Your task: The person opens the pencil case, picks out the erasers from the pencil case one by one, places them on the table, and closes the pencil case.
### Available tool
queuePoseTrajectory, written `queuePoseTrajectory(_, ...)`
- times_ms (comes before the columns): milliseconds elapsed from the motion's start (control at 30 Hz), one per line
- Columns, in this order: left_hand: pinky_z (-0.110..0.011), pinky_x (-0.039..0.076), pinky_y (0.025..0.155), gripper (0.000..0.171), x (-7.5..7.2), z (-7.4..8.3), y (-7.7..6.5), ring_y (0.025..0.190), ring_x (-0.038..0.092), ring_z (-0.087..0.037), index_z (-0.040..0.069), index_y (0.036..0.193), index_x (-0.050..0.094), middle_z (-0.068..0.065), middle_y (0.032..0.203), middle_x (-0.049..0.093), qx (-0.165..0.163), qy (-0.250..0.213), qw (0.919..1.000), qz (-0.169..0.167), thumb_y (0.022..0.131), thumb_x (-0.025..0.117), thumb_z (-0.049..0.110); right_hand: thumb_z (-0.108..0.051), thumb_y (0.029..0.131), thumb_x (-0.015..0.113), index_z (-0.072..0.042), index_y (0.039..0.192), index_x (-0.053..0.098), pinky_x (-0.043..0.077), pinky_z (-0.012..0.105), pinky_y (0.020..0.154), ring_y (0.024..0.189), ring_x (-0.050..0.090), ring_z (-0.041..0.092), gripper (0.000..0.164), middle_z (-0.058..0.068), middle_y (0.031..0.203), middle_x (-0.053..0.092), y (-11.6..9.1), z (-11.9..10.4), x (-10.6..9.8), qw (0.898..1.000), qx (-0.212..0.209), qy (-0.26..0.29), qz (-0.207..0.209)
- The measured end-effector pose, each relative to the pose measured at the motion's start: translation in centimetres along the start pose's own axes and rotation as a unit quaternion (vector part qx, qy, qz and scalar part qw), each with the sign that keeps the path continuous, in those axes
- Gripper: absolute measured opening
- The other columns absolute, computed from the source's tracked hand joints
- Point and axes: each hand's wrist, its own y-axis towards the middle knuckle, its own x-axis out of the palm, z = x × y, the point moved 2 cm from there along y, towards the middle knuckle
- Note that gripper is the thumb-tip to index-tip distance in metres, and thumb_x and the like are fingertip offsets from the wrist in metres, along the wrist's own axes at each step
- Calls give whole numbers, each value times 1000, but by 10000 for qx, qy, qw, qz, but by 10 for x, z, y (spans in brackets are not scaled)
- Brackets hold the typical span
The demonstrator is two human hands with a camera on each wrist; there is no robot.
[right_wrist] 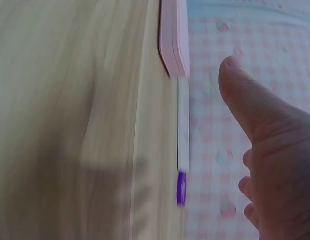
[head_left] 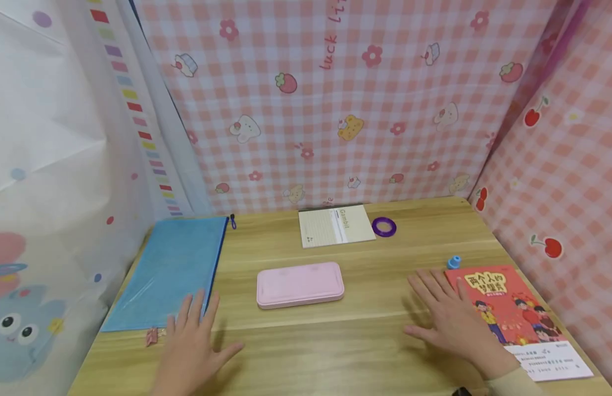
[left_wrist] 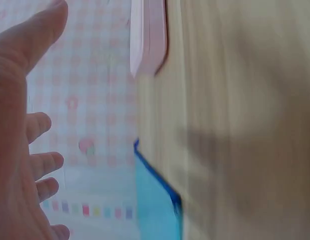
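Blue folder (head_left: 174, 264) ahead and left of my left fingers (head_left: 197, 308), small pink piece (head_left: 152, 336) just left of them. Left ones spread, released, over the worktop (head_left: 325, 352). Pink case (head_left: 301, 283) between my two sets of fingers, touching neither; notepad (head_left: 316, 226) and purple ring (head_left: 375, 226) well past. Right fingers (head_left: 431, 284) spread too, gripping nothing. Blue cap (head_left: 454, 262) just beyond them, red book (head_left: 508, 308) to their right.

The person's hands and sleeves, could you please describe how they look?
The left hand and the right hand are both bare, with no gloves or rings visible. A pale cream sleeve shows on the right side; a small black object near it is too cropped to identify. No sleeve shows on the left.
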Motion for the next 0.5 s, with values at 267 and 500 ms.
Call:
queuePoseTrajectory(267, -72, 21, 104, 103, 28, 35, 49, 140, 23, -40, 10, 149, 35, -21, 152, 30, 662, -320, 9971, -195, 72, 68, 70, -70, 80, 59, -14, 151, 32, 13, 65, 110, 144, 17, 33, 95, 9, 157, 22, 67, -53, 35, 9948, -633, 343, -717)
queuePoseTrajectory(500, -67, 22, 107, 106, 66, 47, 82, 143, 19, -36, 12, 153, 27, -12, 157, 22, 748, -501, 9899, -1091, 74, 64, 73, -69, 84, 54, -20, 154, 24, 14, 61, 112, 145, 14, 30, 90, 5, 159, 18, 123, -100, 71, 9815, -1297, 584, -1284)
